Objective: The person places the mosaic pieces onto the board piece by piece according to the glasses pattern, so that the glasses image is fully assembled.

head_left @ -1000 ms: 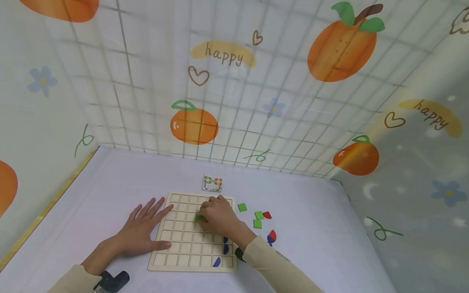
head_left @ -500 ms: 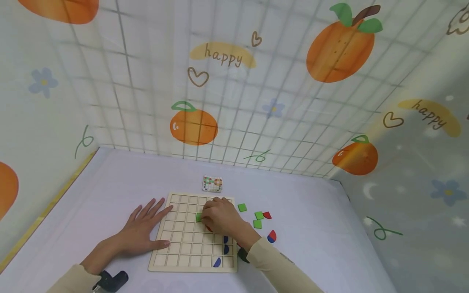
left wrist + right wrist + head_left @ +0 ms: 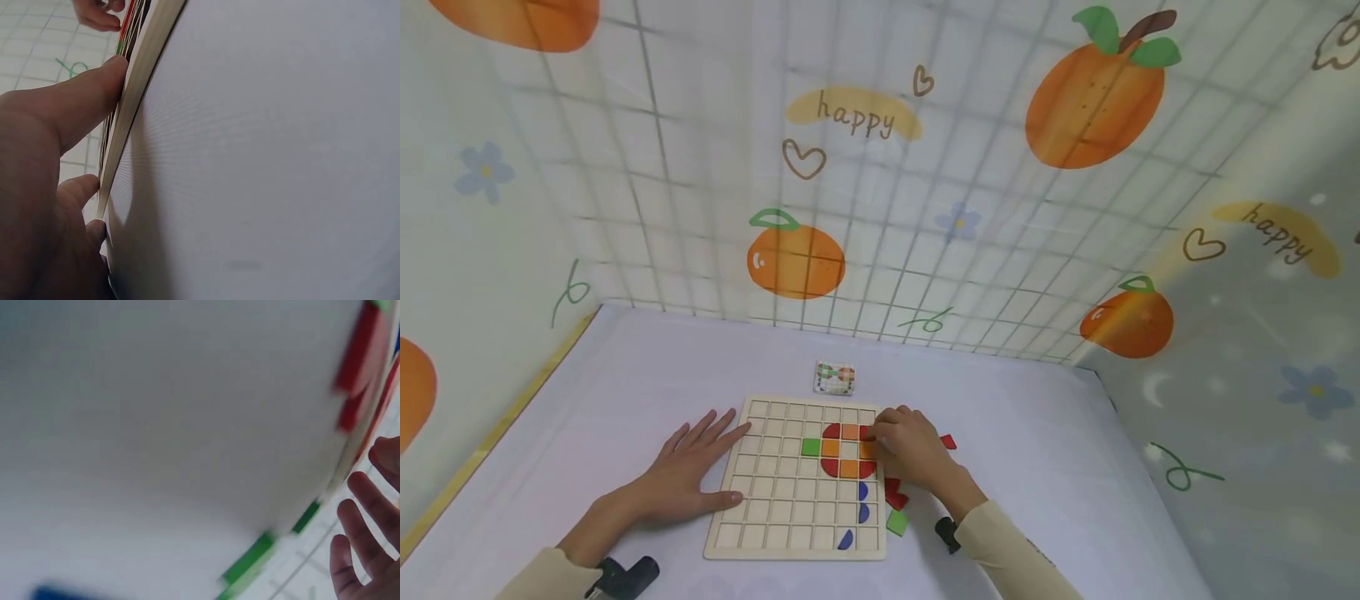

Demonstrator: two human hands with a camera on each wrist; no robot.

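A pale wooden grid board lies on the table. My left hand is spread flat at its left edge, with thumb and fingertips touching the frame. My right hand is over the board's right edge; the right wrist view shows its fingers apart and loosely extended, with nothing seen between them. Red rounded pieces and orange squares form a ring in the upper right cells, partly hidden by this hand. One green square tile sits left of the ring. Below it are several blue half-round pieces.
A small patterned card lies behind the board. Right of the board are loose red pieces and a green tile; another red piece shows beyond the right hand. A printed curtain rises behind the table.
My right hand has moved right, from beside the green tile to the board's right edge, uncovering the red and orange ring. My left hand has stayed in place.
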